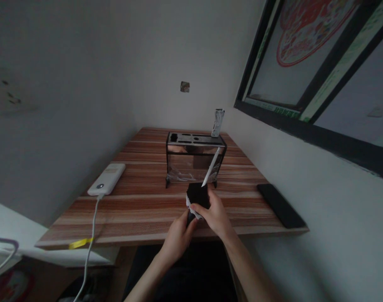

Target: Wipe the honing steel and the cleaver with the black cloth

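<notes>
My left hand [178,235] is closed round the narrow dark handle of a broad, flat black object [198,195] with a crumpled white wrapping [191,207] along its edge. My right hand [219,213] grips the broad part from the right, its thumb pressed on the front near the wrapping. Exactly what the object is, I cannot tell. Beyond it stands a knife block [196,139] with a slotted top and clear sides. A plastic-wrapped handle [217,122] sticks up from its right end. Below it a slim white strip [211,167] slants down towards my right hand.
A white power bank [108,179] lies on the left of the wood-grain table [141,209], its white cable [93,235] hanging over the front edge near yellow tape [80,243]. A black phone [282,205] lies at the right edge. Walls close in the back and sides.
</notes>
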### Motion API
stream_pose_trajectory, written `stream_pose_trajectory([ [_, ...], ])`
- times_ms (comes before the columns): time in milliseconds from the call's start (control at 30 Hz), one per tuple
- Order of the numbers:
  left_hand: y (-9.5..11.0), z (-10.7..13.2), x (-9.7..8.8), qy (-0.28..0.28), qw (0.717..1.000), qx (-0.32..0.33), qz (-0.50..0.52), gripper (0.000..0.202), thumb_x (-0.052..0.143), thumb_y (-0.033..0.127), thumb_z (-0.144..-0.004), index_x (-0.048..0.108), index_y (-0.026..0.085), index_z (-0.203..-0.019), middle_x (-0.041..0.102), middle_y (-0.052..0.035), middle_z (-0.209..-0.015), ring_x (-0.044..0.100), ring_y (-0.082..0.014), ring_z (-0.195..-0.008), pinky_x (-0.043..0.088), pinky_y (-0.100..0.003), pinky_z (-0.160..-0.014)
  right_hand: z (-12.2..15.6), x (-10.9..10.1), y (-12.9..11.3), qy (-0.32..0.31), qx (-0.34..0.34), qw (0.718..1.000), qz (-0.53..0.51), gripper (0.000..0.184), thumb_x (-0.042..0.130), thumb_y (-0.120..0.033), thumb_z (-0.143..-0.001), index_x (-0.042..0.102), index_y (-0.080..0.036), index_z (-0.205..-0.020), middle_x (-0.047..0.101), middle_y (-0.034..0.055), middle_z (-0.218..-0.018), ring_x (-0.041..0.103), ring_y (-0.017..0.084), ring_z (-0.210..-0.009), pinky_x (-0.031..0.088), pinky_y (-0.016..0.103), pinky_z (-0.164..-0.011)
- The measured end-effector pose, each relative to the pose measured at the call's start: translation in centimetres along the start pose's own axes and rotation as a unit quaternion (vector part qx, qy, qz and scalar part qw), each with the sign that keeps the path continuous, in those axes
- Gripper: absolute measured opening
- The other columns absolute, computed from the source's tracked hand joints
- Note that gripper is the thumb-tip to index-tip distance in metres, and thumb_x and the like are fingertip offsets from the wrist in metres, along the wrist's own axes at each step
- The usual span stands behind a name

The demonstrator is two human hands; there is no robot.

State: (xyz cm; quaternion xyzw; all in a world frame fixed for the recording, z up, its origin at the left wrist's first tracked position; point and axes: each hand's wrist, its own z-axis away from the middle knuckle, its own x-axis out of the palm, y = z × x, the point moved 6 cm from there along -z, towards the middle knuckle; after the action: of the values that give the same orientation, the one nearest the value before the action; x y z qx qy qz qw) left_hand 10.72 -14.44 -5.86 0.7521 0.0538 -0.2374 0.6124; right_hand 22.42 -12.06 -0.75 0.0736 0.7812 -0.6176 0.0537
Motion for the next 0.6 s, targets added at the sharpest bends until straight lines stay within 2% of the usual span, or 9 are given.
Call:
stream_pose_trajectory([
  [200, 0.3, -0.1, -0.2, -0.010, 1.000, 0.002, 0.010, 0.026, 0.041, 0.030, -0.088, 0.057, 0.015, -0.103, 0.068, -0.0069, -0.087, 0.062, -0.0198, -0.078, 0.044, -0.026, -0.071, 0.1, 0.0, -0.4, 0.021, -0.014, 1.000, -0.007, 0.038, 0.069, -0.026, -0.068, 0.058, -0.018, -0.104, 0.068, 0.0080, -0.102, 0.062, 0.024, -0.097, 0.048, 0.038, -0.088],
  [400, 0.6, -0.2, -0.2, -0.006, 1.000, 0.000, 0.031, 0.028, 0.041, 0.031, -0.088, 0.057, 0.015, -0.105, 0.068, -0.0082, -0.093, 0.062, -0.0213, -0.085, 0.044, -0.027, -0.075, -0.3, -0.4, -1.0, 0.008, -0.018, 1.000, -0.002, 0.038, 0.069, -0.029, -0.070, 0.058, -0.018, -0.105, 0.069, 0.0067, -0.099, 0.064, 0.023, -0.091, 0.050, 0.034, -0.083],
  [600, 0.7, -0.2, -0.2, -0.006, 1.000, -0.008, 0.029, 0.030, 0.039, 0.035, -0.090, 0.057, 0.014, -0.102, 0.067, -0.0064, -0.085, 0.061, -0.0194, -0.077, 0.043, -0.025, -0.069, -0.8, -0.9, -1.7, 0.021, -0.026, 0.999, 0.008, 0.033, 0.069, -0.030, -0.070, 0.060, -0.017, -0.099, 0.070, 0.0067, -0.095, 0.065, 0.023, -0.087, 0.050, 0.035, -0.081],
])
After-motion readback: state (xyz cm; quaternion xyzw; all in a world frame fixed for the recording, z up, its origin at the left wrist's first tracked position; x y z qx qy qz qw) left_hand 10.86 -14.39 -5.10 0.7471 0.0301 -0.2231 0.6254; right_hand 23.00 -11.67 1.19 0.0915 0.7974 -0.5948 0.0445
